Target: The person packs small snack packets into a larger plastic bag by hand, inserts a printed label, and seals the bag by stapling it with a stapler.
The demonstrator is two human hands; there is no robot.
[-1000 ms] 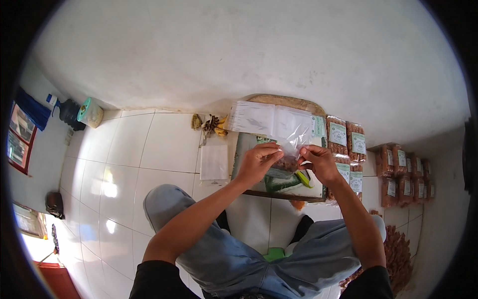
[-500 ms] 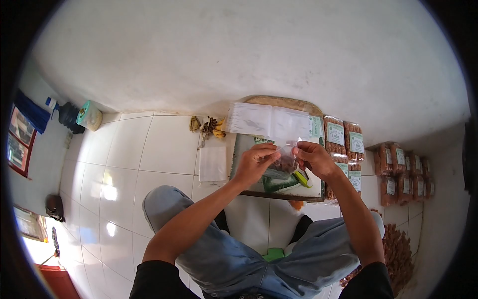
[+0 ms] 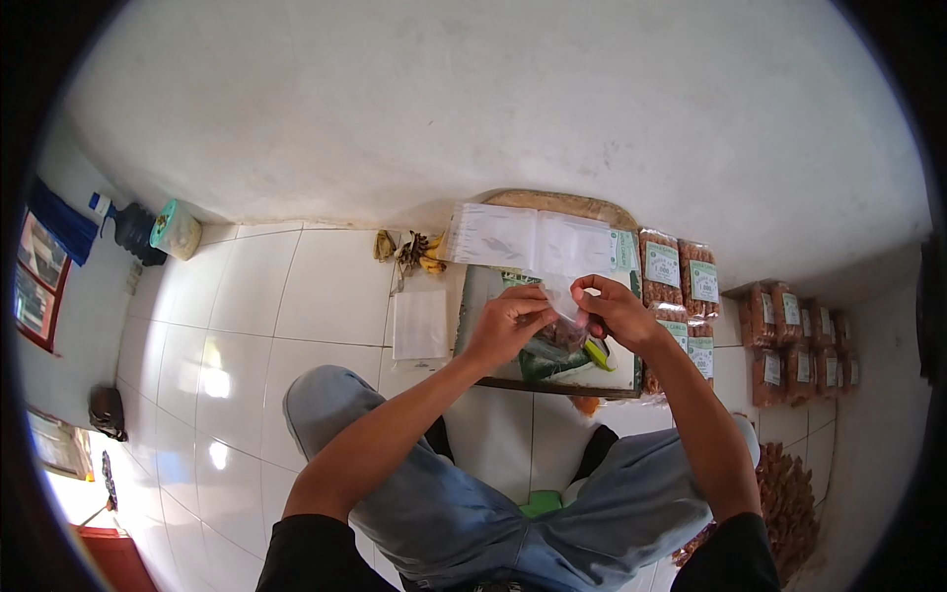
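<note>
Both hands grip the top of a clear plastic bag (image 3: 564, 298) above a low board (image 3: 473, 306). My left hand (image 3: 515, 318) pinches the bag's left side, fingers closed. On the other side, my right hand (image 3: 610, 312) is closed on the right part of the bag's mouth. Brownish contents show low in the bag, though their kind is unclear. A green-and-white printed sheet or pack (image 3: 552, 367) lies under the bag, with a bright yellow-green item (image 3: 598, 353) beside my right hand. Stacked clear bags (image 3: 538, 237) with white panels lie just beyond.
Labelled packs of brown pieces (image 3: 663, 271) stand right of the board, with more packs (image 3: 789, 335) farther right. Loose brown pieces (image 3: 789, 503) lie by my right knee. Bananas (image 3: 431, 255) and a flat pile of clear bags (image 3: 420, 326) are on the left floor.
My right hand has shifted slightly left, closer to my left hand, and its fingers have moved along the bag's mouth. The upper part of the bag looks more bunched. Both hands keep their hold.
</note>
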